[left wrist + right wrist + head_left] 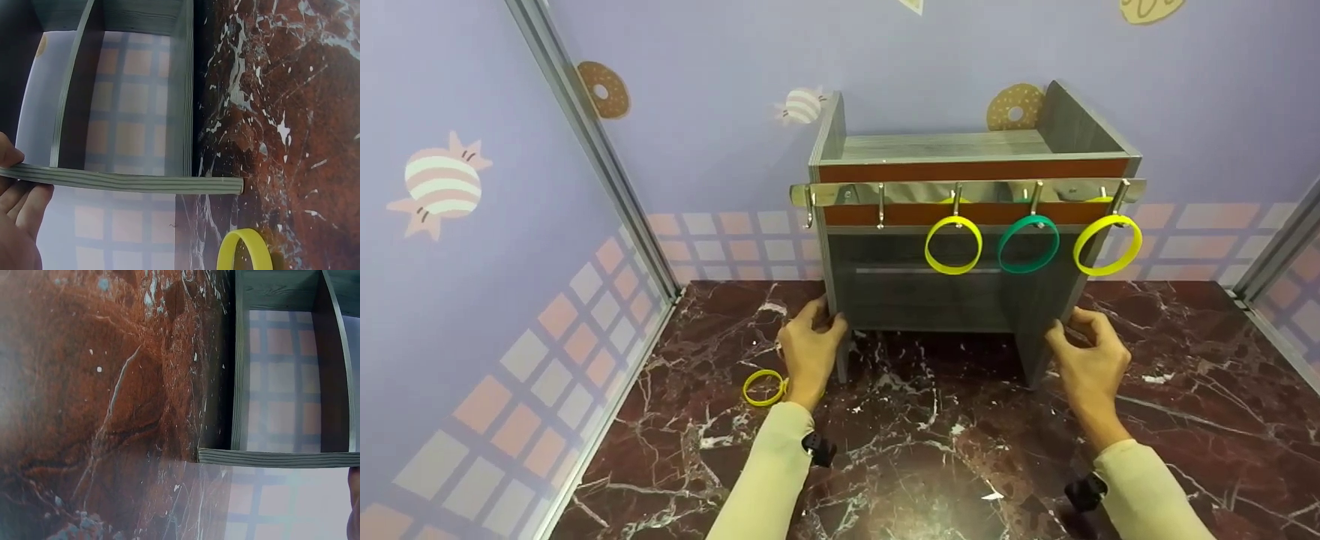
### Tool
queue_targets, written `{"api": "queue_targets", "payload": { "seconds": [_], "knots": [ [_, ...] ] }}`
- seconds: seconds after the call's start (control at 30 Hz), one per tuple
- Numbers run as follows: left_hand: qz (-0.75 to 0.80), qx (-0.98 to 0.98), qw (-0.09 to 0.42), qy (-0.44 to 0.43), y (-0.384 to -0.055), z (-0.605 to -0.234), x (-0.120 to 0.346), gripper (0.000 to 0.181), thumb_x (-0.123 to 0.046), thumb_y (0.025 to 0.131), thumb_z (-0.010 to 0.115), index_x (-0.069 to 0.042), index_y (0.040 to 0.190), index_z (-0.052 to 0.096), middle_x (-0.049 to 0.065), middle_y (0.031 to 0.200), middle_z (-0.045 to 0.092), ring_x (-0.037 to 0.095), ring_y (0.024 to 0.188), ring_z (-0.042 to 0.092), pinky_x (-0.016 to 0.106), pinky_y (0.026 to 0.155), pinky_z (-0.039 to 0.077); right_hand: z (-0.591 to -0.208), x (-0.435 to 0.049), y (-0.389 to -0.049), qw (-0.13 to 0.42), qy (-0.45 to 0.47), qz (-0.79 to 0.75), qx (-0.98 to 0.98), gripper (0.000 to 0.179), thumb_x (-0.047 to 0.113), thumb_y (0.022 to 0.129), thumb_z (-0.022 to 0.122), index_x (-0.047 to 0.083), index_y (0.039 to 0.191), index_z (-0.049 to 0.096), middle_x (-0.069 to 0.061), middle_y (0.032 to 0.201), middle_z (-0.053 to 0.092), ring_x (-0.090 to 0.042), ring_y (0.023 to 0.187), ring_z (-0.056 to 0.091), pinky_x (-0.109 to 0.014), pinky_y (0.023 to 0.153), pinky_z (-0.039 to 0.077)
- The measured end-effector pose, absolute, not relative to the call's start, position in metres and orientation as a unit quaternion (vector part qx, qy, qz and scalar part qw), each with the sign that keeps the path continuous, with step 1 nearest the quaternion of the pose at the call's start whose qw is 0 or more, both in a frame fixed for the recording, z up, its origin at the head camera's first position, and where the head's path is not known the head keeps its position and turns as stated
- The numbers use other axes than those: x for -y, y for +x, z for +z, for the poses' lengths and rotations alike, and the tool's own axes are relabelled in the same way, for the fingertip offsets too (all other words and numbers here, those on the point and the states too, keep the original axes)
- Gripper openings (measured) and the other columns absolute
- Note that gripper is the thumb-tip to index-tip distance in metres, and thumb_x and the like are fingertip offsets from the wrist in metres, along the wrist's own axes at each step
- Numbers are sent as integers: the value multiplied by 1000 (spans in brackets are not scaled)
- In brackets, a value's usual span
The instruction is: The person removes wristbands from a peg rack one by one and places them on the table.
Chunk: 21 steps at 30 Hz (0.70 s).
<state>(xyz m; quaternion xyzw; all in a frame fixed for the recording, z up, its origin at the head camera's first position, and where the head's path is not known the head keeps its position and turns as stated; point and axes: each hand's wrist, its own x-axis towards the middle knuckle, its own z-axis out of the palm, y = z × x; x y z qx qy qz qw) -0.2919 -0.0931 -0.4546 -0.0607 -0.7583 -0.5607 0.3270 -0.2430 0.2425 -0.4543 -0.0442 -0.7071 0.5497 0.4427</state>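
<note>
A small grey wooden shelf unit point(829, 135) stands on the marbled tabletop. Its left side panel point(124, 181) is pinched low on the front edge by my left hand point(812, 351), thumb on one face and fingers on the other. My right hand point(1095, 364) grips the opposite side panel point(281, 458) at about the same height; the right wrist view shows only a sliver of it. Across the unit's front runs a metal hook rail point(907, 193). From its hooks hang a yellow ring point(952, 271), a green ring point(1026, 270) and another yellow ring point(1110, 272).
A loose yellow ring point(765, 404) lies on the marbled tabletop point(930, 480), left of my left wrist; something yellow beside it is partly hidden by that wrist. The patterned back wall point(720, 150) rises behind the unit. A metal frame post point(607, 157) stands at the left corner.
</note>
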Motion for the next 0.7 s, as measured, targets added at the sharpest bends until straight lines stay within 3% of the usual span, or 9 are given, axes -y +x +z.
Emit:
{"api": "queue_targets", "payload": {
  "seconds": [0.17,0.37,0.7],
  "knots": [
    [-561,754,334,-67,-292,-456,93,25,5,84,76,3,110,79,17,97,79,24,81,79,28,69,64,-468,-253,-253,431,-59,536,723,20,-12,87,74,-14,107,72,-17,99,76,7,84,67,-8,74,55],
    [-557,754,339,-80,-293,-456,92,25,6,85,75,4,110,78,18,97,79,25,81,79,30,69,65,-472,-263,-253,407,-41,543,734,22,-6,90,77,-8,112,74,3,98,75,2,83,70,-10,68,56],
    [-542,761,350,-70,-295,-459,93,24,4,84,77,2,107,79,17,95,79,23,79,79,29,67,65,-461,-270,-244,366,-20,560,743,27,1,96,77,-5,122,74,5,103,75,-1,90,72,-12,75,57]
  ]
}}
